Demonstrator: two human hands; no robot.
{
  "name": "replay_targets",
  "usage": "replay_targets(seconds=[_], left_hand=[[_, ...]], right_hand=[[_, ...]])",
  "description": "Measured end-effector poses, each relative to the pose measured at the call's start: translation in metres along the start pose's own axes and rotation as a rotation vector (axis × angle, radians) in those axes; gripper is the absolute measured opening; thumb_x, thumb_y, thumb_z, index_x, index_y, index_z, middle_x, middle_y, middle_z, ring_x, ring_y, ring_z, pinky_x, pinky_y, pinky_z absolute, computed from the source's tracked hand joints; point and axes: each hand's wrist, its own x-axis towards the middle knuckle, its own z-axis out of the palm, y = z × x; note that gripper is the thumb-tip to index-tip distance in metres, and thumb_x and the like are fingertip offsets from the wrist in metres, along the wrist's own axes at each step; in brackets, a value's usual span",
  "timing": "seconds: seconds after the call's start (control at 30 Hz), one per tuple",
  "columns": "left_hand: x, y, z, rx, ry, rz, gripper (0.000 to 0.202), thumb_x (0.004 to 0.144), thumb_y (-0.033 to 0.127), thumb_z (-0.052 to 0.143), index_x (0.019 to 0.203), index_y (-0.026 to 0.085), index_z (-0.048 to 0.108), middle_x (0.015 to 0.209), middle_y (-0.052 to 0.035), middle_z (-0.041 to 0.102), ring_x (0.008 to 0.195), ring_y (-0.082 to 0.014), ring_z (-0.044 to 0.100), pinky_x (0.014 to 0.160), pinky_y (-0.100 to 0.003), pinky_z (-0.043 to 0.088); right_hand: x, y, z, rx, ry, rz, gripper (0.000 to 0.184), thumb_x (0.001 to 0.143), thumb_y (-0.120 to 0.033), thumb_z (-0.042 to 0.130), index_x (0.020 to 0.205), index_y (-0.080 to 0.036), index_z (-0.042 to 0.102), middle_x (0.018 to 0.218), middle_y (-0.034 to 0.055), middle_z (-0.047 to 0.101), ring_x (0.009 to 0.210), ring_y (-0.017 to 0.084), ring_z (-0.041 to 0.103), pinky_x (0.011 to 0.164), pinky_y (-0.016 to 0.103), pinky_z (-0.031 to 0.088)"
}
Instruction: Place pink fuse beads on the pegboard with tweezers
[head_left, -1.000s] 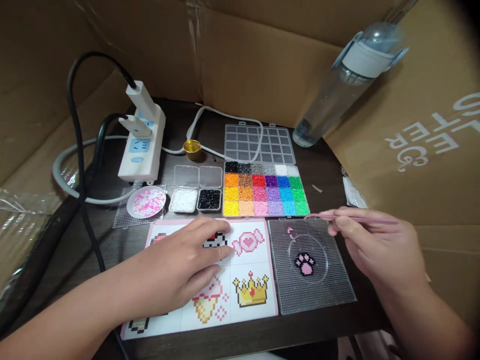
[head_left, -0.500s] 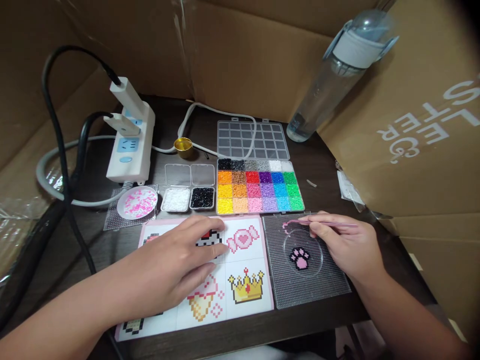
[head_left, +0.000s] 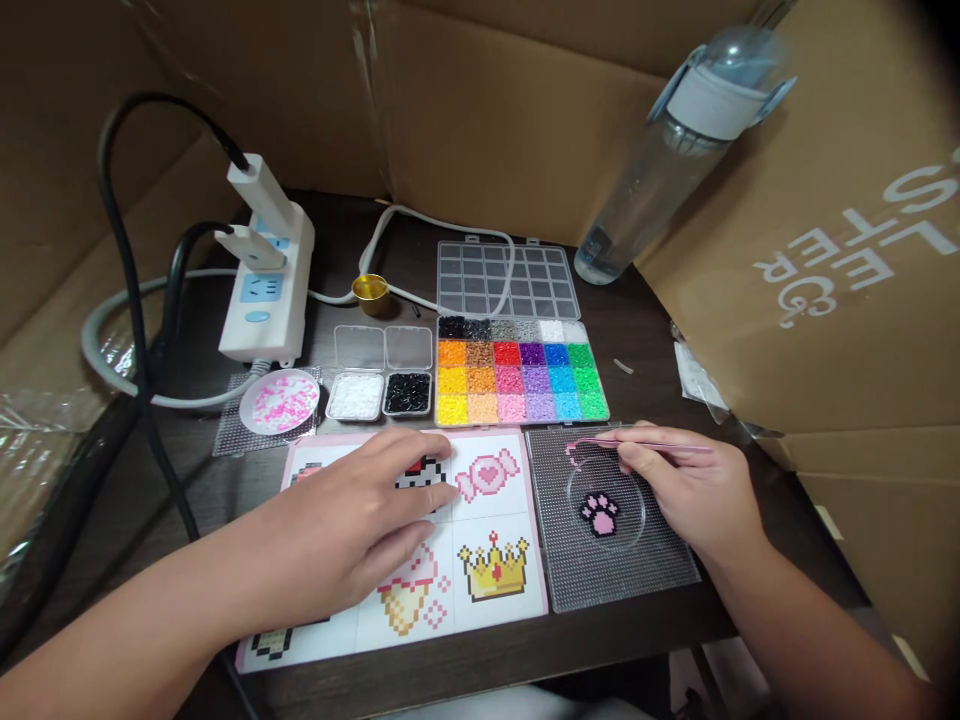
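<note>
Pink tweezers (head_left: 600, 441) are in my R hand (head_left: 697, 490) on the head cam, thumb and fingers clamped on the shaft. Long axis runs approx. L–R across the view, nearly level, tip pointing L, butt end poking out past the knuckles. Tip sits at the small pink bead cluster (head_left: 571, 454) near the upper L corner of the clear pegboard (head_left: 585, 582); can't tell from this view if it's touching, or if the tips are pinched on a bead. From R hand, the cluster lies L, straight along the shaft.

R hand is def. the nearer one: over the board's upper R part, w/ the paw motif (head_left: 601, 520) lower down, btwn it and the board's L edge. L hand (head_left: 367, 505) is well apart from the tip, palm down over the pattern sheet (head_left: 495, 611), fingers a bit spread, nothing in its grip that I can see. Its fingertips end just beside the candy picture (head_left: 489, 476); sheet's R edge runs right alongside the board's L edge.

Bead case (head_left: 525, 423) is up from both, its near R corner close to the board's top edge, all on the dark surface (head_left: 442, 662).
</note>
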Motion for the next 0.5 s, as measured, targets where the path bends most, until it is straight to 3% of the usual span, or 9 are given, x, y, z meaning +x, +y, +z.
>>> replay_targets(seconds=[0.5], left_hand=[[-0.0006, 0.0001, 0.0002, 0.014, -0.008, 0.009, 0.035, 0.112, 0.02, 0.058, 0.133, 0.028, 0.085, 0.151, -0.0124, 0.072, 0.137, -0.0316, 0.071, 0.105, -0.038, 0.066]], right_hand=[[-0.0003, 0.0018, -0.0009, 0.014, -0.009, -0.023, 0.025, 0.091, -0.016, 0.079, 0.084, -0.034, 0.094, 0.09, 0.0007, 0.091, 0.08, 0.022, 0.089, 0.074, 0.029, 0.073]])
